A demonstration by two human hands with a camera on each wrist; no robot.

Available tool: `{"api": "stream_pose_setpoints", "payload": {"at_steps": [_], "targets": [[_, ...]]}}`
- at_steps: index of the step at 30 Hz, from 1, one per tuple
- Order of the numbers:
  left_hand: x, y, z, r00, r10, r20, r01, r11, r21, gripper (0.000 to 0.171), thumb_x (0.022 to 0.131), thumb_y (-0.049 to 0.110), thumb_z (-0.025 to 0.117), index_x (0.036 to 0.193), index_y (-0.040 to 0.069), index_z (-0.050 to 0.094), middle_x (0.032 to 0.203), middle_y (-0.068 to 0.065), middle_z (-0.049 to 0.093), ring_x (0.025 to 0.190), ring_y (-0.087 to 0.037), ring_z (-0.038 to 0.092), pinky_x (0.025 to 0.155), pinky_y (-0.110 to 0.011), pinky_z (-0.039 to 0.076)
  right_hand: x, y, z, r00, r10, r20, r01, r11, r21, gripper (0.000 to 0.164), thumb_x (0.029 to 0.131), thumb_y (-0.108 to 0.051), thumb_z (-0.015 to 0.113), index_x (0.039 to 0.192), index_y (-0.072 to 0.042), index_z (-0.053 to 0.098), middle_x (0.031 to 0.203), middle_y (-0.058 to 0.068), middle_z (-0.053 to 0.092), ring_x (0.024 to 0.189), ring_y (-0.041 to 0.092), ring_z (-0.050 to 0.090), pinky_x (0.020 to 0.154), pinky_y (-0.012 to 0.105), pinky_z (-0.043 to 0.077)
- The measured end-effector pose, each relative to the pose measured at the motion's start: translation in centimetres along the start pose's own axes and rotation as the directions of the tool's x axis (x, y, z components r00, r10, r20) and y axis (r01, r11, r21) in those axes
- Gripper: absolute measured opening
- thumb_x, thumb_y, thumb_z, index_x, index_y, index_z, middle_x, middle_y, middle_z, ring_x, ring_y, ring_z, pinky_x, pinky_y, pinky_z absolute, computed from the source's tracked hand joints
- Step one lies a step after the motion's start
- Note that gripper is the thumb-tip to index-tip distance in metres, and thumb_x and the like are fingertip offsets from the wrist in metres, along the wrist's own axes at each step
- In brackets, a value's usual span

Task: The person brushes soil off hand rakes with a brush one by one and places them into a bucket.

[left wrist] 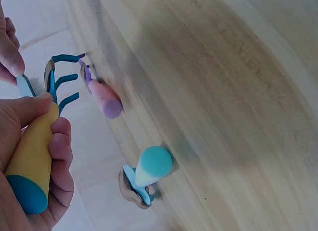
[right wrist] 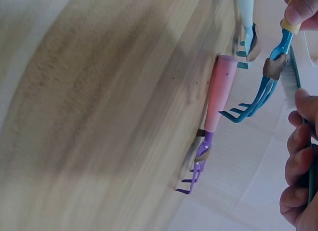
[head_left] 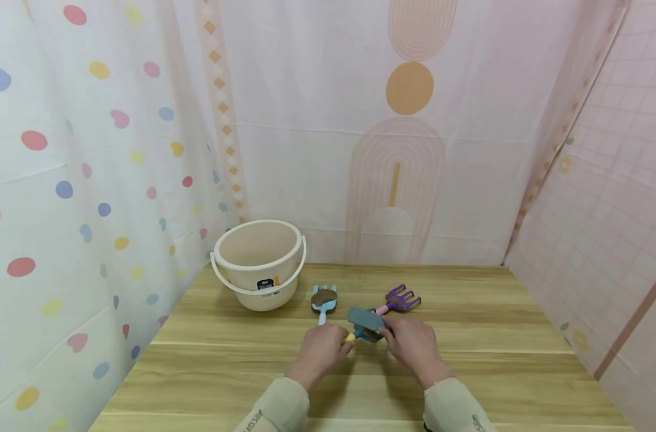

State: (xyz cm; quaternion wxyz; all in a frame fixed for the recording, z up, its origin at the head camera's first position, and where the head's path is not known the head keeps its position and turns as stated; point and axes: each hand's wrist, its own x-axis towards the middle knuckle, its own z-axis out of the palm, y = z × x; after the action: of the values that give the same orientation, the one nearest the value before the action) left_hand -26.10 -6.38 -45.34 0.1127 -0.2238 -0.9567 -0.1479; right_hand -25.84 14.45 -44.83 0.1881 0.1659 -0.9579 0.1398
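My left hand (head_left: 321, 348) grips the yellow handle (left wrist: 32, 154) of a small blue hand rake (right wrist: 258, 94), whose curved tines point away from it. A brown, dirt-like patch (right wrist: 274, 67) sits near the rake's neck. In my right hand (head_left: 414, 345) is a scrubbing brush (head_left: 367, 318) with a teal back. In the right wrist view its white bristles (right wrist: 289, 82) touch or nearly touch the brown patch. Just beyond the hands lie a purple hand rake (head_left: 399, 300) with a pink handle and a light blue hand rake (head_left: 323, 305), both with brown patches.
A cream bucket (head_left: 285, 270) with a white handle stands at the back left of the wooden table (head_left: 495, 336). Patterned curtains (head_left: 317, 168) hang behind the table and on both sides. Tiny dark specks lie on the wood near the pink handle.
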Motion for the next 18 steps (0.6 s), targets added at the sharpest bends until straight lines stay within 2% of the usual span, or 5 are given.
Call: {"api": "stream_pose_setpoints", "payload": {"at_steps": [6, 13, 18], "targets": [[0.0, 0.2, 0.1, 1.0, 0.009, -0.008, -0.009, 1.0, 0.007, 0.034, 0.09, 0.028, 0.072, 0.061, 0.02, 0.059, 0.053, 0.014, 0.044, 0.048, -0.002, 0.04, 0.047, -0.024, 0.036, 0.2, 0.3, 0.5, 0.999, 0.037, -0.025, -0.038, 0.999, -0.035, 0.01, 0.09, -0.027, 0.073, 0.096, -0.019, 0.071, 0.076, 0.0, 0.069, 0.067, 0.024, 0.065, 0.051, 0.04, 0.047], [0.1, 0.2, 0.4, 1.0, 0.009, 0.005, -0.009, 1.0, -0.027, 0.03, 0.09, 0.03, 0.072, 0.064, 0.018, 0.065, 0.054, 0.015, 0.046, 0.049, -0.001, 0.041, 0.048, -0.022, 0.037, 0.2, 1.1, 1.2, 0.994, 0.103, -0.04, -0.103, 0.995, 0.015, 0.008, 0.091, -0.027, 0.072, 0.09, -0.021, 0.067, 0.077, -0.001, 0.066, 0.066, 0.023, 0.063, 0.05, 0.038, 0.044], [0.0, -0.2, 0.6, 1.0, 0.005, -0.002, -0.005, 0.999, -0.038, 0.03, 0.09, 0.03, 0.073, 0.064, 0.018, 0.063, 0.055, 0.014, 0.046, 0.05, -0.002, 0.041, 0.049, -0.023, 0.037, 0.2, 1.1, 1.4, 0.99, 0.141, -0.013, -0.14, 0.988, 0.062, 0.01, 0.093, -0.027, 0.07, 0.099, -0.019, 0.07, 0.08, 0.001, 0.067, 0.067, 0.022, 0.063, 0.05, 0.038, 0.044]]}}
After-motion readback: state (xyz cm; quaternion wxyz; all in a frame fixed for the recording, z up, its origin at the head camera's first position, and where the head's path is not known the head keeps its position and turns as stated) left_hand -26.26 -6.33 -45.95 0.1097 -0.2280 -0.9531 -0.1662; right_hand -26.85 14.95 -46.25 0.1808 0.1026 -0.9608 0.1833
